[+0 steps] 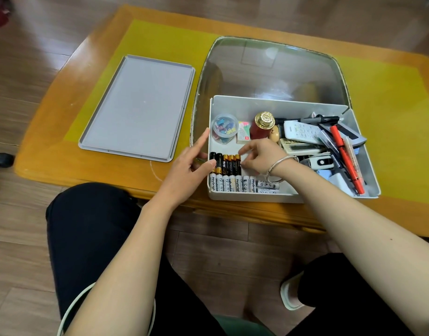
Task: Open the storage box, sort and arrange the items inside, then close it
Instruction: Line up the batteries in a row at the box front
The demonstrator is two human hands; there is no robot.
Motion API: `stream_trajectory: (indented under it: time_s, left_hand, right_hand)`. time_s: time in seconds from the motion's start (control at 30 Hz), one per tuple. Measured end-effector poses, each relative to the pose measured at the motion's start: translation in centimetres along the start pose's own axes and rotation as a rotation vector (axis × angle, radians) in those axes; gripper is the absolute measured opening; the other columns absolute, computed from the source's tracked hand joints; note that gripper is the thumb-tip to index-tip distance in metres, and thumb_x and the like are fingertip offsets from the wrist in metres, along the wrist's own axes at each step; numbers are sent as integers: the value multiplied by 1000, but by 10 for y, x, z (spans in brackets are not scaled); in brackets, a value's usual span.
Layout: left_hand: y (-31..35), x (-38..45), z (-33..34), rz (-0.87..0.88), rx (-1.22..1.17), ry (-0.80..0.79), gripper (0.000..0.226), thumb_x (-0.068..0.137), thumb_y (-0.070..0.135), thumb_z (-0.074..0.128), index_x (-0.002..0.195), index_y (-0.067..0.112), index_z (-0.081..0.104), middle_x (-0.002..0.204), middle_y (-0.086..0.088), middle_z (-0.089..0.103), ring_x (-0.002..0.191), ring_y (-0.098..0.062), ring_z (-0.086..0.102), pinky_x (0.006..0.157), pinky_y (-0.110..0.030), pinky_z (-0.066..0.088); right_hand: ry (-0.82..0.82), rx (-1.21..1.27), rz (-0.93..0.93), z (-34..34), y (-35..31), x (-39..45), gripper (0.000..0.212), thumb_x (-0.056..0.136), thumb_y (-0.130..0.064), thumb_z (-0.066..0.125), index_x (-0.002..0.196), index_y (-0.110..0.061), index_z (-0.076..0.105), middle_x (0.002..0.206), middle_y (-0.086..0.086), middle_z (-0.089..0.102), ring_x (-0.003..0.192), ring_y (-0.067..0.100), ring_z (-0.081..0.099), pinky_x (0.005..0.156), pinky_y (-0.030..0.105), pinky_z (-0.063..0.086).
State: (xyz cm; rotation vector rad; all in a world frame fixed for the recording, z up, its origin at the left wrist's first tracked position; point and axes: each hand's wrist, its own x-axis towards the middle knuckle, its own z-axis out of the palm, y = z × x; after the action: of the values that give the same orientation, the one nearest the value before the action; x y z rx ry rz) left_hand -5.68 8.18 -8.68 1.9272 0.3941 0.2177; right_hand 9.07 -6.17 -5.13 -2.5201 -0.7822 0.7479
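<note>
The white storage box point(279, 103) stands open on the table, and its grey lid point(138, 107) lies flat to the left. Inside at the front left, black-and-gold batteries point(226, 164) stand in a row above a row of white batteries point(233, 184). My left hand point(191, 163) rests at the box's left wall, thumb against the leftmost black battery, index finger raised. My right hand point(262, 156) pinches at the right end of the black row; whether it grips a battery is unclear. Remotes point(303, 132), an orange marker point(346, 161) and pens fill the right side.
A clear tub of coloured clips point(224, 128), a small card box point(243, 135) and a red bottle with a gold cap point(263, 126) sit at the back left of the box. A glass panel point(269, 66) lies on the yellow table mat behind it.
</note>
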Motion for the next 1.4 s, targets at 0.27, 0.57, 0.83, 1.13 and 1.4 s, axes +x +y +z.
stream_trajectory:
  time_s: [0.27,0.57,0.83,1.13,1.4]
  left_hand:
    - [-3,1,0,-1,-6,0,64,95,36,53,143,57,17,119,2,52,99,-16,54,80,-21,48]
    - [-3,0,-1,-3,-16,3,64,94,37,53,142,59,18,118,2,53,98,-17,55,79,-19,47]
    - [-4,0,0,5,-3,-1,63,95,38,52,142,59,16,115,2,52,98,-16,55,80,-20,48]
    - [-4,0,0,7,-1,0,63,95,39,52,140,61,15,113,4,51,97,-12,54,76,-15,44]
    - [-5,1,0,11,2,-3,62,95,41,52,140,62,15,114,5,51,97,-11,54,78,-19,46]
  right_hand:
    - [-30,-170,-53,-22,11,-9,21,76,-17,76,94,-13,67,81,0,69,53,1,52,55,15,42]
    - [-330,-613,-53,-20,21,-18,25,73,-22,75,94,-11,66,96,6,68,81,19,57,74,26,48]
    - [-319,-730,-14,-19,27,-20,29,75,-31,67,63,-11,51,61,4,50,67,25,50,57,25,38]
    - [-17,-481,61,-13,28,-12,40,78,-34,71,57,-13,44,55,3,50,59,22,51,59,27,42]
    - [42,-455,121,-10,23,-11,40,78,-37,70,55,-15,46,57,2,48,71,24,52,63,25,39]
